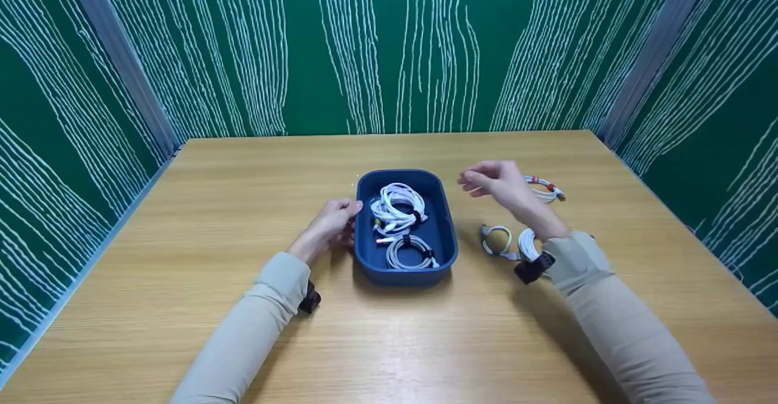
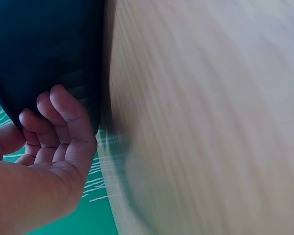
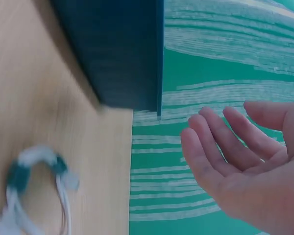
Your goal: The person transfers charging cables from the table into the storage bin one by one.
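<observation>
Round-cornered navy bin (image 1: 404, 277) runs lengthwise front to back, left hand (image 1: 333, 219) gripping its side, right hand (image 1: 491, 180) relaxed, empty

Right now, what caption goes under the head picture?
Left grip holds a blue bin of coiled cables; right grip hovers empty, more cables nearby.

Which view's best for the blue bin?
Head: the blue bin shows almost whole, coiled cables visible inside. Left wrist: a dark, cropped part, left hand against it. Right wrist: cropped outer side, contents hidden.
</observation>
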`<state>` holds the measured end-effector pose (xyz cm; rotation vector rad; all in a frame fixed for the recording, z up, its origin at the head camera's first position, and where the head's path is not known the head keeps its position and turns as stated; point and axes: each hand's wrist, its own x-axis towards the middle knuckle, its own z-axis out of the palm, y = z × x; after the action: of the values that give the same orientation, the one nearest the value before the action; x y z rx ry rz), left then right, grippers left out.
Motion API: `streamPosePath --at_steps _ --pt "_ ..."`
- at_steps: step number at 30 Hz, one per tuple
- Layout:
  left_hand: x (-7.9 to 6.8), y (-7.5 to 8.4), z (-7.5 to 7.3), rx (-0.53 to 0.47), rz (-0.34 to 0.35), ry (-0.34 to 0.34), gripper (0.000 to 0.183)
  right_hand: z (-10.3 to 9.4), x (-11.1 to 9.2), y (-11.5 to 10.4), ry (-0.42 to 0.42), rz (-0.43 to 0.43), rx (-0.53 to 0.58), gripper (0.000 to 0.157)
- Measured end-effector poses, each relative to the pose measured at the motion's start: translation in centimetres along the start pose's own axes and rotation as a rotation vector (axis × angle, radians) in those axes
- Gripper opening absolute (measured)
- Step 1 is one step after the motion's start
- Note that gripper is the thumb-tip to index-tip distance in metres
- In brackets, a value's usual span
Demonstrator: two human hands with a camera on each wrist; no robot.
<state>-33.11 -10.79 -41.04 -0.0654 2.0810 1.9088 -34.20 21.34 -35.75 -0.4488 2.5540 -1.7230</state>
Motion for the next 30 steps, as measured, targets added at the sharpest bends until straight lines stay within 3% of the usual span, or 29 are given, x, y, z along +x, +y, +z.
streamPosePath --at_steps 4,10,15,23,30 --pt "0.0 0.0 0.0 -0.009 -0.007 0.006 0.027 -1.7 -0.5 0.9 0.054 0.011 -0.054 0.032" --pt "0.0 0.0 0.0 -0.015 -0.016 0.003 0.027 -3.6 -1.5 3.0 0.05 0.066 -0.372 0.024" --pt "0.0 0.1 0.1 -0.022 -0.019 -0.001 0.028 -4.0 -2.1 4.8 0.043 0.031 -0.573 0.019" --pt "-0.1 0.3 0.2 -0.021 -0.038 0.003 0.025 -3.4 -2.5 6.7 -0.122 -0.094 -0.712 0.02" --pt "0.0 0.2 0.2 -0.062 -0.026 -0.013 0.025 -3.0 -2.6 7.1 -0.124 -0.167 -0.801 0.008"
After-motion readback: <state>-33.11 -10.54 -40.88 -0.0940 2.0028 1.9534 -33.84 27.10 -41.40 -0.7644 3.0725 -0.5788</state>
